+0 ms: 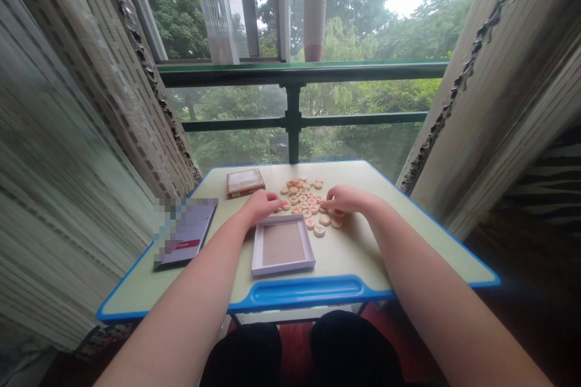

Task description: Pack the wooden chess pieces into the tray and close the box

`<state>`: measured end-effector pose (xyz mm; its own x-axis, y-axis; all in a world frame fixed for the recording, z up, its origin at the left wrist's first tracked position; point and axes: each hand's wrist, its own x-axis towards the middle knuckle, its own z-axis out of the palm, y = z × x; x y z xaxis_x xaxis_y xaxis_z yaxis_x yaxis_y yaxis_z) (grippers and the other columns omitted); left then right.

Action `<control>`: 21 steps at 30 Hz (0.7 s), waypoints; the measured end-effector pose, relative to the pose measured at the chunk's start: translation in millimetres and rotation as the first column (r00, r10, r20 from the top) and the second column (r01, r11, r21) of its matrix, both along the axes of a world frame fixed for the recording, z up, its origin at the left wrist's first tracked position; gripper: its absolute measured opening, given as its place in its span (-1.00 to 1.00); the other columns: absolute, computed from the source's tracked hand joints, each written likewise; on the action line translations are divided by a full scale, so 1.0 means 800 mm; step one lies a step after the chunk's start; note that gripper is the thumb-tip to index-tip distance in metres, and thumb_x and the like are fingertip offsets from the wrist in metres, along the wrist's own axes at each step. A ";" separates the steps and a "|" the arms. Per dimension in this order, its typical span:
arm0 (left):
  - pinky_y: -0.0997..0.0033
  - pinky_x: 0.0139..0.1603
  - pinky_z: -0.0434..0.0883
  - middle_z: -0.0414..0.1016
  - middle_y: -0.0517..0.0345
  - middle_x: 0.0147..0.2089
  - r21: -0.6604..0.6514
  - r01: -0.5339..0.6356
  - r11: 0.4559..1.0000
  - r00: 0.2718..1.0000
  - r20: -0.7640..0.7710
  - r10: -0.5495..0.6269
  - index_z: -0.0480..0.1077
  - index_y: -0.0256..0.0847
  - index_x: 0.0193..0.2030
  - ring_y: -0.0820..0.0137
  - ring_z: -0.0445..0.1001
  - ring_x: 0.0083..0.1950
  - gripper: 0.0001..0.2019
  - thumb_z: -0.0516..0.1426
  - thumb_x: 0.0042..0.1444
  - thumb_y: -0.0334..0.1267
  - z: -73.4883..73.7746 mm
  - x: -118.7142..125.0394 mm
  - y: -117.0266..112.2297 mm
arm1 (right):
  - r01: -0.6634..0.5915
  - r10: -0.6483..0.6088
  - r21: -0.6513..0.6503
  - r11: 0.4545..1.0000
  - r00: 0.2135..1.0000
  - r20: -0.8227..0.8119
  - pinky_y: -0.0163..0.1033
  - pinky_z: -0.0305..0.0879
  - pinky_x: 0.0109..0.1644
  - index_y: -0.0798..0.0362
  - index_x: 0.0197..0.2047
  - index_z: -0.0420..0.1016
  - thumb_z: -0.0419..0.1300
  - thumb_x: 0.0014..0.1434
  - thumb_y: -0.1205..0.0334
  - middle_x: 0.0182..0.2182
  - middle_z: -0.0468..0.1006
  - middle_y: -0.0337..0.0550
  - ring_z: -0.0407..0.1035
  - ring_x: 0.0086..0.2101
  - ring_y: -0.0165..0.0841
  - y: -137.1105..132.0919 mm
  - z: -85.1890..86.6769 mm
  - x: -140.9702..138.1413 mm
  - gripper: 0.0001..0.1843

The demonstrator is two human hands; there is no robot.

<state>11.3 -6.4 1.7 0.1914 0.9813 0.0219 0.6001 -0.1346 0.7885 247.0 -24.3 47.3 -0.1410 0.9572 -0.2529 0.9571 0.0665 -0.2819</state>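
Observation:
Round wooden Chinese chess pieces (304, 205) lie in a loose cluster on the table, several with red or dark characters facing up. My left hand (263, 205) reaches in from the left, fingers stretched out, its tips beside a piece (285, 205) at the cluster's edge. On the opposite side, my right hand (347, 198) has its fingers bent down, with the fingertips on a piece at the cluster's right edge. More pieces lie partly beneath that hand. Just in front of the cluster is an open shallow white box tray (283, 267), with a brown bottom and nothing in it.
A brown box (246, 182) lies at the back left of the pale, blue-edged table (422, 257). A dark flat case (193, 236), partly blurred, is by the left edge. Behind the table stands a green railing (294, 124) before the window; curtains (494, 72) hang on both sides.

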 end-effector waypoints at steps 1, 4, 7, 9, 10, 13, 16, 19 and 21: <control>0.45 -0.44 0.21 0.45 0.13 -0.52 0.001 0.003 1.000 1.000 0.004 -0.003 0.49 -0.28 -0.45 0.44 0.33 -0.48 -0.71 0.16 -0.20 -0.07 -0.001 0.000 0.000 | 0.004 -0.004 0.003 1.000 1.000 0.003 -0.30 0.10 -0.45 0.10 -0.42 0.45 0.10 0.04 -0.07 -0.58 0.49 -0.15 0.32 -0.53 -0.38 0.001 -0.001 0.001 -0.63; 0.45 -0.44 0.21 0.44 0.13 -0.54 0.014 0.025 1.000 1.000 -0.003 -0.025 0.48 -0.28 -0.48 0.43 0.35 -0.48 -0.71 0.16 -0.20 -0.06 -0.002 0.000 -0.001 | 0.006 -0.006 -0.001 1.000 1.000 -0.012 -0.29 0.10 -0.46 0.10 -0.41 0.44 -0.01 0.10 -0.16 -0.55 0.49 -0.13 0.30 -0.55 -0.39 0.001 -0.001 0.001 -0.53; 0.46 -0.46 0.19 0.41 0.16 -0.57 0.058 0.053 0.997 0.995 -0.083 -0.048 0.47 -0.27 -0.51 0.43 0.33 -0.50 -0.70 0.14 -0.17 -0.03 0.002 0.001 -0.006 | 0.008 -0.008 -0.015 1.000 1.000 -0.026 -0.29 0.12 -0.47 0.09 -0.40 0.43 -0.05 0.13 -0.16 -0.55 0.49 -0.14 0.29 -0.56 -0.40 0.001 -0.002 0.001 -0.51; 0.46 -0.48 0.16 0.39 0.18 -0.59 0.146 0.098 0.984 0.977 -0.200 -0.067 0.46 -0.26 -0.55 0.44 0.30 -0.51 -0.67 0.12 -0.15 0.01 0.008 0.002 -0.012 | 0.006 -0.006 -0.010 1.000 1.000 -0.028 -0.30 0.13 -0.46 0.09 -0.37 0.44 -0.03 0.12 -0.15 -0.55 0.49 -0.14 0.30 -0.55 -0.40 0.000 -0.003 0.000 -0.53; 0.46 -0.48 0.14 0.38 0.19 -0.59 0.209 0.135 0.968 0.962 -0.261 -0.078 0.45 -0.26 -0.56 0.44 0.29 -0.51 -0.65 0.11 -0.14 0.03 0.011 0.003 -0.015 | 0.002 -0.002 0.000 1.000 0.999 -0.032 -0.30 0.13 -0.45 0.09 -0.35 0.44 -0.01 0.11 -0.15 -0.55 0.49 -0.14 0.32 -0.54 -0.39 -0.001 -0.004 0.000 -0.53; 0.46 -0.46 0.15 0.41 0.18 -0.55 0.319 0.200 0.926 0.950 -0.295 -0.104 0.48 -0.25 -0.51 0.45 0.30 -0.48 -0.62 0.07 -0.08 0.06 0.023 0.008 -0.025 | 0.012 -0.010 0.051 0.999 0.999 -0.045 -0.31 0.17 -0.42 0.08 -0.24 0.45 0.01 0.09 -0.18 -0.51 0.52 -0.13 0.36 -0.50 -0.37 -0.004 -0.004 -0.002 -0.51; 0.48 -0.40 0.19 0.45 0.17 -0.50 0.366 0.250 0.896 0.949 -0.277 -0.151 0.49 -0.25 -0.47 0.45 0.32 -0.45 -0.63 0.07 -0.05 0.04 0.030 0.016 -0.032 | 0.040 -0.047 0.110 0.993 0.997 0.058 -0.27 0.21 -0.32 0.07 -0.19 0.46 -0.04 0.10 -0.23 -0.40 0.55 -0.06 0.41 -0.37 -0.28 -0.008 -0.001 -0.005 -0.45; 0.49 -0.37 0.21 0.48 0.16 -0.45 0.361 0.312 0.879 0.935 -0.279 -0.218 0.51 -0.23 -0.41 0.45 0.34 -0.43 -0.62 0.06 -0.03 0.05 0.030 0.022 -0.037 | 0.014 -0.038 0.147 0.989 0.986 0.164 -0.21 0.22 -0.21 0.07 -0.17 0.47 -0.13 0.12 -0.26 -0.22 0.53 0.04 0.38 -0.20 -0.18 -0.018 0.000 -0.010 -0.38; 0.49 -0.35 0.22 0.50 0.16 -0.39 0.334 0.352 0.874 0.924 -0.271 -0.269 0.52 -0.21 -0.33 0.43 0.36 -0.38 -0.58 0.03 0.00 0.08 0.031 0.024 -0.040 | -0.003 -0.025 0.186 0.983 0.989 0.149 -0.18 0.22 -0.17 0.04 -0.08 0.43 -0.17 0.14 -0.25 -0.12 0.47 0.07 0.36 -0.15 -0.15 -0.029 -0.005 -0.014 -0.37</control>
<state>30.6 -38.0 26.1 0.5255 0.7976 0.2961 0.6232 -0.5978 0.5043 235.8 -47.2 43.1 -0.1042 0.9906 -0.0889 0.9885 0.0933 -0.1187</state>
